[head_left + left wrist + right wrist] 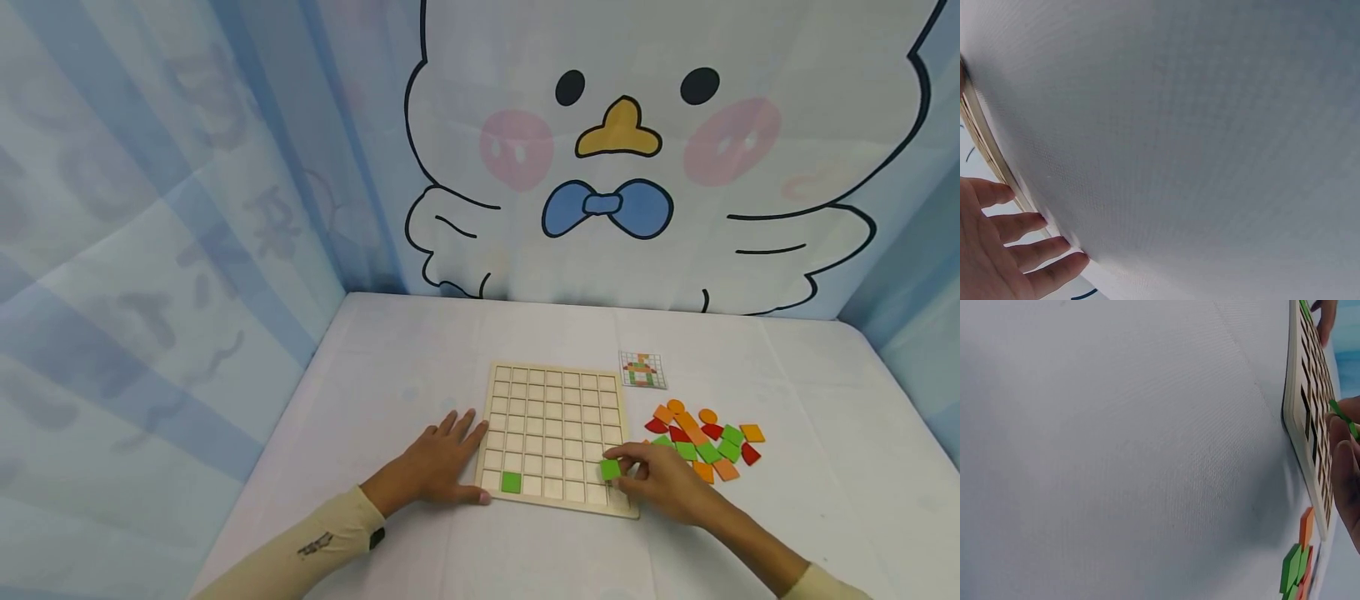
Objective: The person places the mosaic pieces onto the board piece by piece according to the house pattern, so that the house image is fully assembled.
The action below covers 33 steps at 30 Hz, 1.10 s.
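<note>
A wooden grid board [555, 433] with square cells lies on the table. My right hand [667, 479] pinches a green square tile [610, 470] over the board's lower right part; in the right wrist view the tile [1343, 417] appears tilted between thumb and fingers. Another green square tile [512, 482] sits in a bottom-row cell near the left. Along the board's left edge rests my left hand [442, 462], fingers spread and thumb at the lower left corner. In the left wrist view the fingers of that hand [1022, 240] are extended beside the board's edge.
Right of the board lies a loose cluster of orange, red and green tiles [707, 452], partly behind my right hand. A small pattern card [642, 370] with a coloured grid figure lies beyond the board's upper right corner. Printed curtains [375, 167] stand behind and at the sides.
</note>
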Tool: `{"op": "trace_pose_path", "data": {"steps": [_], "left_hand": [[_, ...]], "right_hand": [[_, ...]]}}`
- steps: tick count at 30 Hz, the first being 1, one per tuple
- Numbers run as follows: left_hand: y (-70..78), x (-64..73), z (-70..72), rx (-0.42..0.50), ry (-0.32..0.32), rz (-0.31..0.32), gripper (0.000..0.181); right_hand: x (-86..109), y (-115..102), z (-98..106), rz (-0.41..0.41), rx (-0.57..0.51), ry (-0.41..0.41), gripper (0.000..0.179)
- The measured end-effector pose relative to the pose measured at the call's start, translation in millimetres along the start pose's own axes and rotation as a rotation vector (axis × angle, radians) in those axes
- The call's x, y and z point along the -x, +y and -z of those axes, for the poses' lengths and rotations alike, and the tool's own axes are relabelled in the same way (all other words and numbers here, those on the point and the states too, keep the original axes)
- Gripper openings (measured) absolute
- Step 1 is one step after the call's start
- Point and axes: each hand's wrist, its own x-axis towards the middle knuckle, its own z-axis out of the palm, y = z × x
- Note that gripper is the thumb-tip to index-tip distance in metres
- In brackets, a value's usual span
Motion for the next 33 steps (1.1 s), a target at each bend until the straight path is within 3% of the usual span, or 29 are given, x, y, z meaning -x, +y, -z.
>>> {"op": "trace_pose_path", "data": {"steps": [33], "left_hand": [[-0.6, -1.0, -3.0, 0.018, -0.006, 0.008, 0.105]], "right_hand": [[-34.1, -30, -32, 0.058, -0.048, 0.019, 0.024]]}}
